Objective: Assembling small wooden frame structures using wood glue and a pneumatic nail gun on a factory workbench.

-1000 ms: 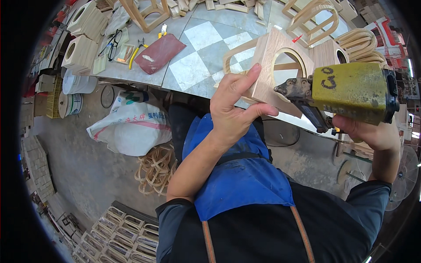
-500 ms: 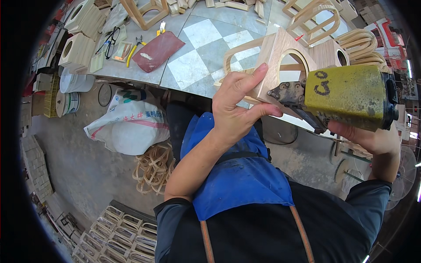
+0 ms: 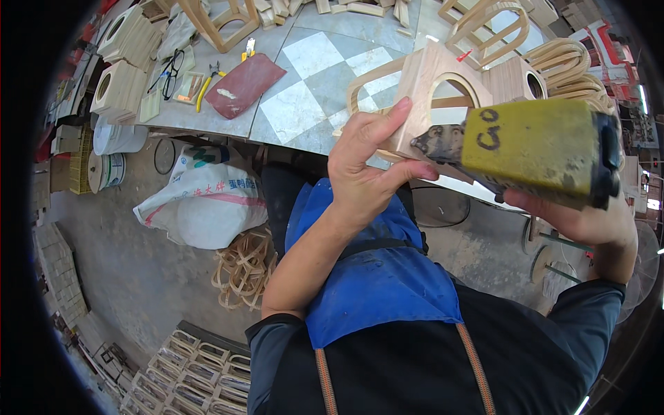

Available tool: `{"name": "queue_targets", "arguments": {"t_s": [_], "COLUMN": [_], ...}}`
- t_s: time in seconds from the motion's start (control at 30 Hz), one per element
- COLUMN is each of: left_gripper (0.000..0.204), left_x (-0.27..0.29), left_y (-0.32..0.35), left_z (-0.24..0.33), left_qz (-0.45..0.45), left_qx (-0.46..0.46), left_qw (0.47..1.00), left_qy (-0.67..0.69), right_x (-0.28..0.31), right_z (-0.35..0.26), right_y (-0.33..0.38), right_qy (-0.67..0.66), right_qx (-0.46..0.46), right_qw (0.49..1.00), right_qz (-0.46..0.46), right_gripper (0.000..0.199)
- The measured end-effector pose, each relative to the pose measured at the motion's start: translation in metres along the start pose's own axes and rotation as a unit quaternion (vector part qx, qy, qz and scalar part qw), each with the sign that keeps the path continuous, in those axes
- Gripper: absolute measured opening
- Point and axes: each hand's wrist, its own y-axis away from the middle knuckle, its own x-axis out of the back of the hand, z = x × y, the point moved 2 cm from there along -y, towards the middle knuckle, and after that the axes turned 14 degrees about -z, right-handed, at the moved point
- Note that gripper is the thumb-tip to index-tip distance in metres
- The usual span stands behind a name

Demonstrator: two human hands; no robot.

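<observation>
Workshop scene, concrete floor [image 3: 131, 277], grey-and-white checkered workbench [image 3: 304, 104] ahead of the person. Left hand [image 3: 366, 173] grips a pale wooden panel with an arched cutout [image 3: 432, 86], thumb along the near edge, fingers curled over the lower corner; panel is held up over the bench's near edge, tilted. Right hand [image 3: 588, 221] wraps underneath a bulky yellow power tool [image 3: 536, 152] with a black marking on its side; the dark nose of the tool touches the lower right part of the panel, just beside the left thumb. Both hands closed on their things.

On the bench: dark red sandpaper sheet [image 3: 242, 83], yellow-handled pliers [image 3: 206, 81], glasses [image 3: 169, 72], more arched wood frames [image 3: 484, 24] at the far side, bent wood loops [image 3: 574, 62] at right. Left side has stacked wood boxes with round holes [image 3: 121, 90]. On the floor: white printed sack [image 3: 204, 207], pile of bent wood loops [image 3: 242, 266], rows of small frames [image 3: 187, 377] near the lower edge. Person wears a blue apron [image 3: 373, 283] over a dark shirt.
</observation>
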Motion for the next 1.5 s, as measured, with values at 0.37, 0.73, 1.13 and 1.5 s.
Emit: {"name": "queue_targets", "arguments": {"t_s": [0.37,0.73,1.13,1.5], "left_gripper": [0.078,0.099,0.095,0.094], "left_x": [0.04,-0.007,-0.004,-0.005], "left_y": [-0.02,0.013,0.008,0.006], "left_z": [-0.003,-0.002,-0.005,-0.001], "left_qz": [0.055,0.024,-0.007,-0.008], "left_qx": [0.078,-0.045,-0.017,-0.007], "left_qw": [0.992,0.993,0.998,0.998], "left_qy": [0.081,-0.107,-0.062,-0.058], "right_x": [0.002,-0.008,-0.011,-0.013], "right_z": [0.012,0.014,0.01,0.006], "right_y": [0.009,-0.005,0.007,0.005], "right_qy": [-0.207,-0.296,-0.235,-0.215], "right_qx": [-0.128,-0.126,-0.088,-0.064], "right_qw": [0.97,0.947,0.967,0.972], "right_qz": [0.003,0.018,0.043,0.067], "right_gripper": [0.041,0.043,0.044,0.041]}}
